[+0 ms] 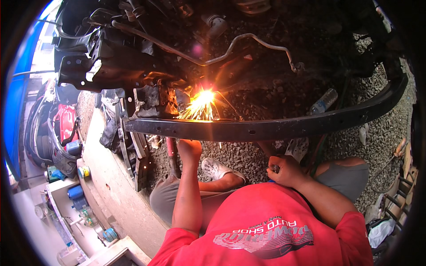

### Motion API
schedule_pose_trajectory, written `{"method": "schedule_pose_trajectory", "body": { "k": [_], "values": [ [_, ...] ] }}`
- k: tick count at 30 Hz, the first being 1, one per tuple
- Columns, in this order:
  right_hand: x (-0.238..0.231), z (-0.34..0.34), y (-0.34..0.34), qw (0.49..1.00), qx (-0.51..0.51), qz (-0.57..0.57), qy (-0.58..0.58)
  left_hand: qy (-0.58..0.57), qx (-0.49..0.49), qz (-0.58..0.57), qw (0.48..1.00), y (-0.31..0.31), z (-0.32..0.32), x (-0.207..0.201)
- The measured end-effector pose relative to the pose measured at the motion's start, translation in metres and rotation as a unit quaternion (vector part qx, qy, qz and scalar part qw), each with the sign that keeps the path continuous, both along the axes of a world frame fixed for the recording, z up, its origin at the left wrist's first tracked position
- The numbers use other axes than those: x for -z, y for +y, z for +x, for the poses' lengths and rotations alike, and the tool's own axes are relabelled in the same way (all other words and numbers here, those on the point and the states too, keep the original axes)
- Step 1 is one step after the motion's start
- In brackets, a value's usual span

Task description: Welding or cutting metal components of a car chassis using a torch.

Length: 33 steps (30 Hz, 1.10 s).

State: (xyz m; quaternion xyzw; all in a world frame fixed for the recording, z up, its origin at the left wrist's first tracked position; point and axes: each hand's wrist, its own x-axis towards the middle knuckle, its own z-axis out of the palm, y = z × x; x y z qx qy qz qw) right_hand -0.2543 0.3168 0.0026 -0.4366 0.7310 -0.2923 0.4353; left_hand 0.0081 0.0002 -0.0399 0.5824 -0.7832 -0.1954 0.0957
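Bright sparks (205, 98) spray from the metal just behind a long black curved bumper bar (248, 128). My right hand (286, 170) is closed round the handle end of a torch (265, 148); its shaft passes behind the bar toward the sparks. My left hand (190, 150) is raised against the underside of the bar's left part, its fingers mostly hidden there. Beside it stands a red-handled tool (171, 147), its lower end near my knee. Above the bar, the car's dark front frame (115, 62) is lit orange near the sparks.
A bent metal pipe (230, 46) crosses the car's front. A plastic bottle (325, 101) lies on the gravel (226, 153) behind the bar. Thin hoses (316, 150) run near my right knee. Left, a concrete ledge (111, 190) borders bumpers and a white shelf (62, 213) of containers.
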Motion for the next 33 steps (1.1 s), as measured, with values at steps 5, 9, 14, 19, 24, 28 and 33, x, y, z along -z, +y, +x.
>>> {"method": "schedule_pose_trajectory", "body": {
  "k": [5,9,14,19,24,28,33],
  "values": [
    [-0.003,-0.001,0.001,1.0,0.003,0.013,0.002,-0.082,0.001,0.003,0.997,0.002,-0.009,-0.004],
    [-0.004,0.001,-0.001,1.0,0.0,0.008,0.008,-0.045,0.003,-0.005,0.999,-0.002,0.006,0.006],
    [-0.002,0.0,0.001,1.0,0.003,0.012,0.006,-0.073,0.028,-0.009,0.997,-0.002,0.003,0.009],
    [-0.006,0.0,-0.003,1.0,0.0,0.007,0.003,-0.031,0.035,-0.025,0.999,-0.006,0.016,0.022],
    [-0.01,-0.002,-0.002,1.0,0.009,0.001,-0.007,-0.084,0.063,-0.033,0.994,-0.004,0.006,0.019],
    [-0.01,0.0,-0.004,1.0,0.005,-0.01,0.002,-0.006,0.065,-0.039,0.997,-0.008,0.015,0.025],
    [-0.008,0.0,-0.003,1.0,0.007,-0.011,-0.004,-0.084,0.085,-0.064,0.991,-0.007,0.012,0.028]
  ]
}}
